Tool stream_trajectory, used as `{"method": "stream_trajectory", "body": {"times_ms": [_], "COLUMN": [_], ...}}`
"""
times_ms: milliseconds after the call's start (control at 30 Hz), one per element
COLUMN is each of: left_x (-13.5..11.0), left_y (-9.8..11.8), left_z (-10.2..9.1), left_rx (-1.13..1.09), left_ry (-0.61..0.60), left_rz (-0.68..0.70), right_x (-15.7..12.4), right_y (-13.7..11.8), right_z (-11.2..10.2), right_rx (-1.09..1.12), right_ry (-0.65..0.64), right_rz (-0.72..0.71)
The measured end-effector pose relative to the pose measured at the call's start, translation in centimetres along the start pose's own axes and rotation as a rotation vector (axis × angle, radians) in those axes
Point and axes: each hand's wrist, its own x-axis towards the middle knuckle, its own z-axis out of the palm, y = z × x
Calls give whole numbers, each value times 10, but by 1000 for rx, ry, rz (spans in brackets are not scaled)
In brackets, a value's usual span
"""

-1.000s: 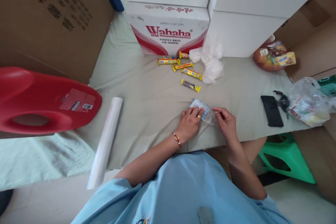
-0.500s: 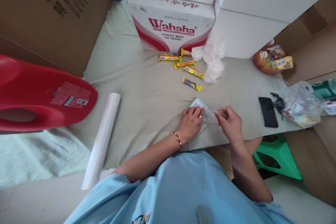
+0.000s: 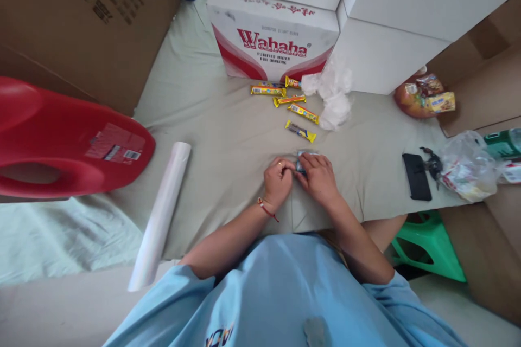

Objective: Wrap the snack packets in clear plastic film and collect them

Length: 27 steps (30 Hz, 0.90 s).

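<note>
A small blue-and-white packet (image 3: 302, 163) lies on the cloth-covered table, mostly hidden by my right hand (image 3: 319, 176). That hand holds it down, fingers together over its top and thumb along its near side. At the packet's left edge, my left hand (image 3: 279, 183) is closed in a pinch with curled fingers. Whatever is between those fingertips is too small to make out. Just beyond the packet lies a yellow-wrapped snack bar (image 3: 300, 131). Several similar bars lie farther off, beside a crumpled clear plastic bag (image 3: 334, 103).
To my left are a roll of plastic film (image 3: 160, 217) and a big red jug (image 3: 81, 141). A Wahaha carton (image 3: 272, 38) stands at the back. On the right lie a black phone (image 3: 417, 177), keys (image 3: 433, 164) and a filled plastic bag (image 3: 468, 165). A green stool (image 3: 431, 246) is below.
My right hand has let go of the clear film and moved left onto the packet. My left hand has slid off its top to the left edge and curled into a pinch.
</note>
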Motion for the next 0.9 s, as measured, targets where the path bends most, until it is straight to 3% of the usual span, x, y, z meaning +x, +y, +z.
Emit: {"method": "stream_trajectory", "body": {"times_ms": [200,400,500,567,733,900], "left_x": [7,14,16,16,12,10], "left_y": [0,5,3,0,-3,1], "left_z": [-1,-5,-4,-2,1,0], "left_rx": [-92,-220,-383,-398,-327,-297], "left_ry": [1,-122,-262,-295,-215,-301], "left_rz": [-44,-91,-150,-236,-336,-290], "right_x": [-9,-3,-3,-4,-12,-25], "right_y": [14,15,12,11,11,24], "right_z": [3,-16,-15,-9,2,-4], "right_rx": [100,622,930,1019,1047,997], "right_ry": [64,352,244,145,105,95], "right_rz": [-12,240,364,398,379,372]}}
